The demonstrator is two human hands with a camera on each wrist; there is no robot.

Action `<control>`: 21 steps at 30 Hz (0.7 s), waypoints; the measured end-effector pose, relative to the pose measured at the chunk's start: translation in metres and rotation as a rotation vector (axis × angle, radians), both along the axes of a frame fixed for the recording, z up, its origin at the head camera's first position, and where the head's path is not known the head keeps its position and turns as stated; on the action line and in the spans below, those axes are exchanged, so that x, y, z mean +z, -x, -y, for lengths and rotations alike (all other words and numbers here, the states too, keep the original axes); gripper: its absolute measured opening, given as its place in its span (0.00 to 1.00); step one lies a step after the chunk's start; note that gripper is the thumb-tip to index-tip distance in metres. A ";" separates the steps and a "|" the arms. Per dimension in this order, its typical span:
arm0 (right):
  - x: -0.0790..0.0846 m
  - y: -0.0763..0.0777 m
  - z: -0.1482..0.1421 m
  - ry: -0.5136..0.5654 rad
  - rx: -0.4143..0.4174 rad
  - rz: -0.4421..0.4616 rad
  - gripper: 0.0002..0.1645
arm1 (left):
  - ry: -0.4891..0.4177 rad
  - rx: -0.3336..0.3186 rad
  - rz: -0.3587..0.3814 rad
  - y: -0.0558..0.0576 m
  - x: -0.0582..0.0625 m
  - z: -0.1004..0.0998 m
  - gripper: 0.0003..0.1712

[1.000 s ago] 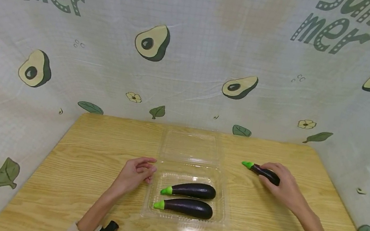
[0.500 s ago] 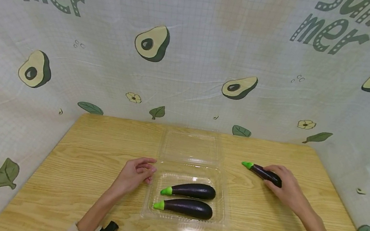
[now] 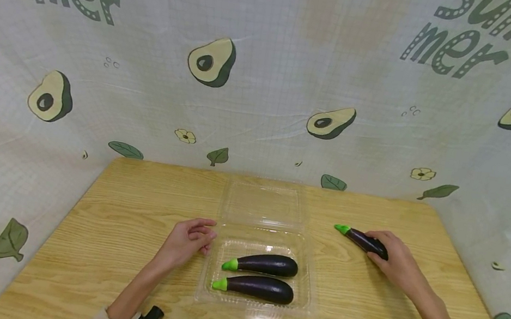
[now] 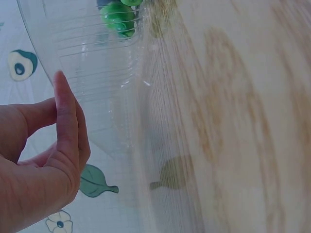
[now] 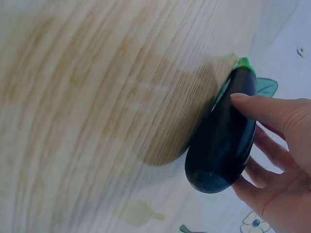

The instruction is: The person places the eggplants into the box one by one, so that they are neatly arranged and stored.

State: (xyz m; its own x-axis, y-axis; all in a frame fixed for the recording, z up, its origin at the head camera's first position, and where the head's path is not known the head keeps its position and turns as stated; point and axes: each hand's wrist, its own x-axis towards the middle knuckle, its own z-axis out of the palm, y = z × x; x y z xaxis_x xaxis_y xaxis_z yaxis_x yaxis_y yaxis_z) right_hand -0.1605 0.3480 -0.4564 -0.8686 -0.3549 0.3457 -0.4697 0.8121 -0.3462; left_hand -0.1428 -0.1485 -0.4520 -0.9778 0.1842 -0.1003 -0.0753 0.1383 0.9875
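My right hand [image 3: 396, 260] holds an eggplant [image 3: 364, 241] near its blunt end, right of the clear container, green stem pointing left. In the right wrist view the thumb [image 5: 257, 104] lies on one side of the dark body and the fingers are on the other. The eggplant lies at the table surface. An open, hinged clear plastic container [image 3: 304, 299] holds two more eggplants, the upper one [image 3: 269, 264] and the lower one [image 3: 261, 288], stems to the left. Beside its left edge, my left hand [image 3: 186, 237] has loosely bent fingers with nothing in them; whether it touches the rim I cannot tell.
The container's lid [image 3: 264, 203] is folded back toward the far edge of the wooden table [image 3: 144, 209]. A pale cloth [image 3: 272, 46] printed with avocados and leaves hangs behind the table and at both sides.
My right hand has shifted slightly right and nearer along the eggplant, exposing more of its body. The eggplant's blunt end has moved a little; its stem has hardly moved. My left hand stays put.
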 end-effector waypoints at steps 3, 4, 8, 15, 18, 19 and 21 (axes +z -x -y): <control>0.001 -0.001 0.001 -0.021 -0.011 0.017 0.29 | 0.001 0.001 -0.002 0.000 -0.001 0.000 0.22; 0.002 -0.001 0.001 -0.030 -0.017 0.026 0.29 | -0.001 0.002 -0.002 0.000 -0.001 -0.001 0.22; 0.004 -0.002 0.001 -0.069 -0.046 0.067 0.29 | -0.001 0.003 -0.002 0.000 -0.001 -0.001 0.23; 0.010 -0.006 0.004 -0.089 -0.090 0.133 0.29 | 0.000 -0.005 -0.012 -0.001 -0.001 -0.001 0.23; 0.014 -0.007 0.005 -0.079 -0.090 0.137 0.29 | -0.002 -0.004 -0.014 -0.001 0.000 0.000 0.23; 0.015 -0.007 0.006 -0.074 -0.088 0.133 0.29 | -0.002 -0.002 -0.014 -0.001 0.000 0.000 0.22; 0.018 -0.007 0.007 -0.066 -0.081 0.125 0.29 | 0.000 0.001 -0.015 -0.002 0.001 0.000 0.22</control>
